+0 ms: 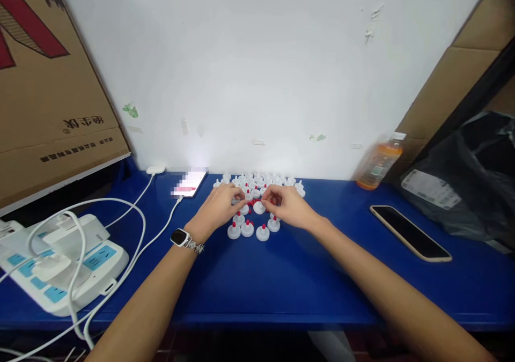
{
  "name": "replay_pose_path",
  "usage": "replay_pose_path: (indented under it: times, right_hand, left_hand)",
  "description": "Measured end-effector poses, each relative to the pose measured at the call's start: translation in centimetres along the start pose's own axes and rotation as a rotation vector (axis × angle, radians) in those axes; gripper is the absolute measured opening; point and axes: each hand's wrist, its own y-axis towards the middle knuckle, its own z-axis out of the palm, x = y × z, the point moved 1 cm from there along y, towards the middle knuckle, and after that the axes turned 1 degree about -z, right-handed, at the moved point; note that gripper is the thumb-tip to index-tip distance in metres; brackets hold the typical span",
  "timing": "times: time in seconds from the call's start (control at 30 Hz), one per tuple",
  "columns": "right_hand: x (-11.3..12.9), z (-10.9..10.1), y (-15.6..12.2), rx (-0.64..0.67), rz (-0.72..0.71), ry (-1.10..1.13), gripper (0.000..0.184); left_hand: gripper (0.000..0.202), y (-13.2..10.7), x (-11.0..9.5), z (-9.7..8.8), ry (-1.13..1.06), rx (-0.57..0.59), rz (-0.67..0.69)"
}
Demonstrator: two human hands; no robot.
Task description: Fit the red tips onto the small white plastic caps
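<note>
Over a cluster of white spouted caps, both of my hands work close together. My right hand [288, 205] is closed, its thumb and finger at the edge of a tilted white cap [259, 208]. My left hand [222, 204] is closed in a pinch just left of that cap; anything between its fingertips is too small to make out. Small loose red tips [251, 203] lie between the hands, partly hidden. Nearer to me stand several white caps with red tips, one of them a front cap [263, 233]. More white caps [257, 179] without red tips stand behind.
On the blue table [281, 281], a power strip [60, 276] with white cables lies at left, near a lit phone [190, 183]. A dark-screened phone [410, 233], an orange drink bottle [380, 162] and a black plastic bag [462, 174] are at right. A cardboard box [52, 99] borders the left.
</note>
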Motion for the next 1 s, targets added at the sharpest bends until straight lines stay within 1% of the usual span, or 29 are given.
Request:
replay_pose_path:
  times: [0.07,0.17,0.27,0.37,0.5,0.57,0.63,0.7,0.77,0.9,1.0]
  right_hand:
    - [0.2,0.3,0.3,0.095,-0.006,-0.061,0.008]
    - [0.2,0.6,0.9,0.186,-0.035,-0.148,0.008]
    - [0.0,0.9,1.5,0.241,-0.044,-0.199,0.01]
    - [-0.2,1.0,2.1,0.254,-0.037,-0.268,0.011]
    - [-0.3,0.8,2.5,0.235,-0.02,-0.376,0.011]
    - [0.0,0.5,2.2,0.19,-0.03,-0.393,0.017]
    - [0.4,0.3,1.6,0.133,-0.081,-0.379,0.018]
    - [0.9,0.2,0.6,0.101,-0.148,-0.348,0.012]
    - [1.1,0.2,-0.3,0.095,-0.186,-0.318,0.008]
    - [0.7,0.1,-1.1,0.084,-0.172,-0.301,0.009]
    - [0.0,-0.5,-1.2,0.067,-0.15,-0.303,0.007]
  left_hand:
    - [0.025,0.0,0.2,0.1,-0.027,0.02,0.016]
    - [0.021,-0.1,0.5,-0.3,-0.052,0.031,0.01]
    - [0.019,-0.4,1.0,-0.9,-0.032,0.02,-0.007]
    - [0.018,-0.6,1.4,-1.0,-0.014,-0.002,-0.037]
    - [0.018,-0.7,1.7,-0.8,0.012,-0.038,-0.07]
    - [0.02,-0.7,1.6,-0.8,0.039,-0.07,-0.073]
    - [0.019,-0.9,1.2,-1.0,0.011,-0.081,-0.041]
    - [0.019,-1.1,0.7,-1.2,-0.088,-0.068,-0.001]
    - [0.021,-1.4,0.2,-1.5,-0.19,-0.041,0.021]
    - [0.02,-1.8,-0.4,-1.9,-0.232,0.019,0.001]
    - [0.022,-1.8,-0.7,-1.9,-0.23,0.044,-0.014]
